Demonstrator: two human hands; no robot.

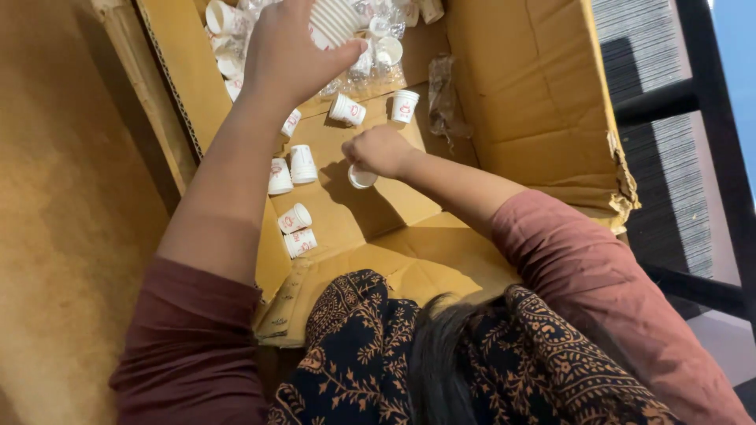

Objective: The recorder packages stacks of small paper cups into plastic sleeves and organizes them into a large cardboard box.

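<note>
Floor (63, 197): tan, bare, left of the box.
Box (520, 86): big open cardboard carton, flaps folded flat, one torn at the right edge.
Loose cups (295, 219): small white paper cups with red print, scattered on the cardboard at left; some upright, some on their sides, more far back among clear plastic wrap (441, 94).
Left hand (287, 55): far, raised over the box, fingers and thumb wrapped around a stack (335, 20) of nested cups, held by its side.
Right hand (382, 149): mid-box, closed into a loose fist on one cup (362, 177), which hangs below the knuckles, mouth toward the camera.
Handling: the cups look very light, thin-walled and easy to crush; the rolled rim is probably the stiffest place to pinch, and the stack should bear a firmer squeeze than a single cup.
Railing (685, 102): dark bars, far right.
</note>
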